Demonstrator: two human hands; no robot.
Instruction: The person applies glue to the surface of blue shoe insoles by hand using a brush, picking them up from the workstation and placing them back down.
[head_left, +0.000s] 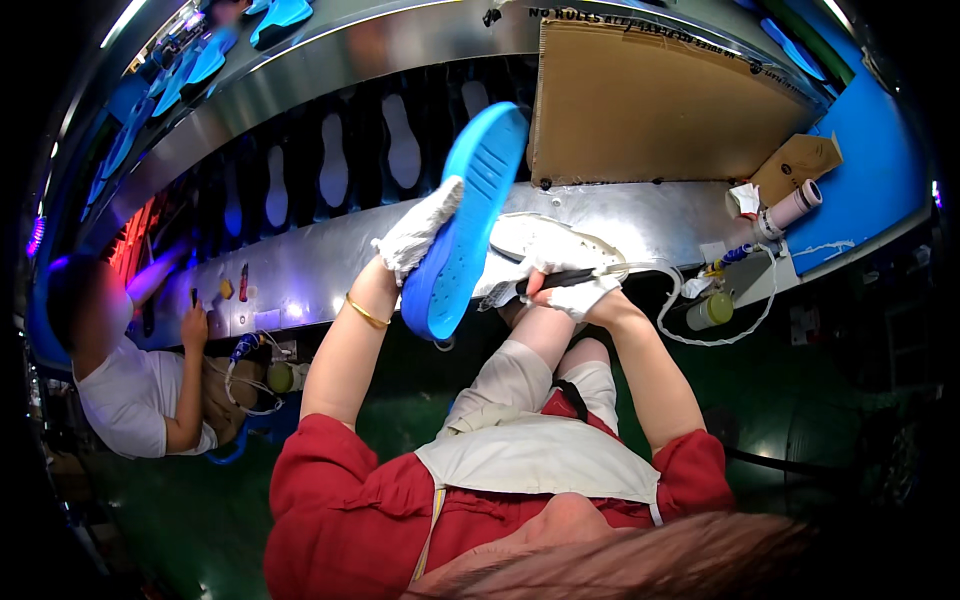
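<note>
Left hand (418, 235) in white glove clamped on long blue rubber shoe sole (463, 225), tilted toward one o'clock above steel counter (650, 215), probably exposing its edge. Right hand (570, 280) closed around dark corded tool (570, 277) at three o'clock.

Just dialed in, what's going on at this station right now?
A seated person in white gloves holds a blue shoe sole up in the left hand. The right hand grips a dark pen-like tool with a cord beside it. Behind runs a metal conveyor; another person works to the left.
</note>
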